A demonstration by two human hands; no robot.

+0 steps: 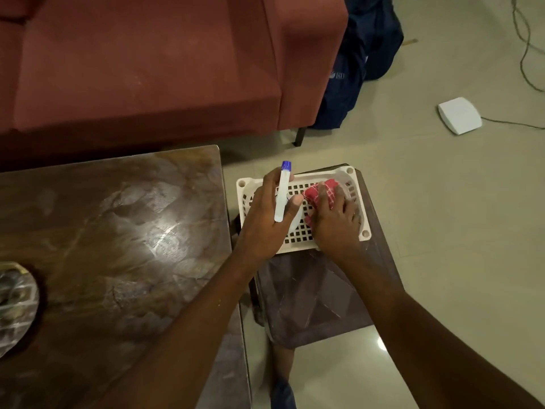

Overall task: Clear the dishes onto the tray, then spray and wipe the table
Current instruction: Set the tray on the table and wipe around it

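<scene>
Round object [14, 305]: near left edge of the table, blurred; kind cannot be told. If it is a dish, it belongs on the tray before spraying.
Table [118, 231]: dark, glossy top, left of the stool; the surface to be sprayed and wiped.
Left hand [265, 219]: over the tray's left part, grasping the bottle between thumb and fingers.
Bottle [282, 193]: slim, white, blue cap pointing far. Judged advice: turn the nozzle toward the table before pressing, and keep it low over the top so the mist lands on the table, not the sofa.
Tray [321, 175]: white, perforated, resting on the far part of the stool. A pale curved edge under the left hand may be a plate; mostly hidden.
Cloth [317, 191]: red checked, bunched, lying in the tray's far right part.
Right hand [336, 219]: fingers curled over the cloth, gripping it. Judged advice: lift it clear of the tray rim and open it into a flat pad for wiping.
Stool [309, 299]: brown, just right of the table; steady enough only if the tray is not dragged.
</scene>
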